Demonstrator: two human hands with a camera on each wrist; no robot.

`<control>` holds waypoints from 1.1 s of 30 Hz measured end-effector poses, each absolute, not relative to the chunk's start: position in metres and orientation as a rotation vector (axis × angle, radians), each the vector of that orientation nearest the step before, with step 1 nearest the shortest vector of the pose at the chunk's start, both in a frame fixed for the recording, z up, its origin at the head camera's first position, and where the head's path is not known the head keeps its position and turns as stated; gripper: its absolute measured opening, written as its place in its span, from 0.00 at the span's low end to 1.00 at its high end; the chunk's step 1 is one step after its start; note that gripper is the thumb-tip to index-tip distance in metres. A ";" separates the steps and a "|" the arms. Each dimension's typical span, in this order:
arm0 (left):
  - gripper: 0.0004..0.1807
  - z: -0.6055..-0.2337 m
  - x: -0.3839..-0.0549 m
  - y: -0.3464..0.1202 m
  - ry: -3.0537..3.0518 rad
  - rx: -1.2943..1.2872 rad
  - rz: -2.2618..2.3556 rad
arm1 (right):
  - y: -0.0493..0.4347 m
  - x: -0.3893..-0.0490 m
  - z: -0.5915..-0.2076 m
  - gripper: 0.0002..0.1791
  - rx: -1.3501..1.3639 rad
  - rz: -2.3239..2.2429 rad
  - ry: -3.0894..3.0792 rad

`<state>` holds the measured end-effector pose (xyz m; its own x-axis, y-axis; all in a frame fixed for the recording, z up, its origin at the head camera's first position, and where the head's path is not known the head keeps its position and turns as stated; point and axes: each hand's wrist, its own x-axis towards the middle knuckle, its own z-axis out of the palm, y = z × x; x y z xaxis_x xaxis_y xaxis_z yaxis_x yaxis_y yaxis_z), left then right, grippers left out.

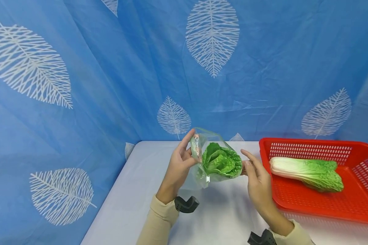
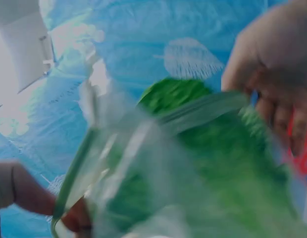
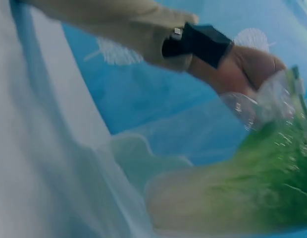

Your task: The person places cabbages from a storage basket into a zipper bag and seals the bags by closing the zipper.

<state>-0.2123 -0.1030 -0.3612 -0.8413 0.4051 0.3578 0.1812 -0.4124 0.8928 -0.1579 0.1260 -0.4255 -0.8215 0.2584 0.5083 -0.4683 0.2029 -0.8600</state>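
Blue sheeting [image 1: 122, 68] hangs behind; the cabbage [image 1: 221, 162] lies lengthwise in the clear bag [image 1: 200, 174], leaves at the mouth, between my left hand [image 1: 178, 166], pinching the rim, and my right hand [image 1: 259, 182], just beside, its hold unclear.

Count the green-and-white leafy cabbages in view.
2: one cabbage in the held clear plastic zip bag, the other cabbage lying in the red perforated plastic basket.

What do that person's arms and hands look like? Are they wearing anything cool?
The left sleeve and right sleeve are plain beige. A left wrist device, chunky and black with a curved notch, and a black right wrist device sit by the sleeve ends. The left hand and right hand wear no gloves.
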 end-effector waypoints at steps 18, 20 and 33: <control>0.50 -0.339 -0.216 -0.115 1.687 0.837 2.322 | 0.121 -0.163 -0.373 0.27 0.427 1.654 -1.899; 0.50 -0.330 -0.217 -0.119 1.731 0.873 2.268 | 0.123 -0.166 -0.357 0.26 0.414 1.630 -1.921; 0.48 -0.290 -0.222 -0.131 1.980 1.002 2.026 | 0.144 -0.177 -0.280 0.22 0.473 1.441 -2.239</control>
<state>-0.2217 -0.1312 -0.2898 -0.7694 0.5290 0.3580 0.3458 -0.1263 0.9298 -0.1768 0.1436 -0.2799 -0.8476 -0.0505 0.5282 -0.5016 0.4008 -0.7667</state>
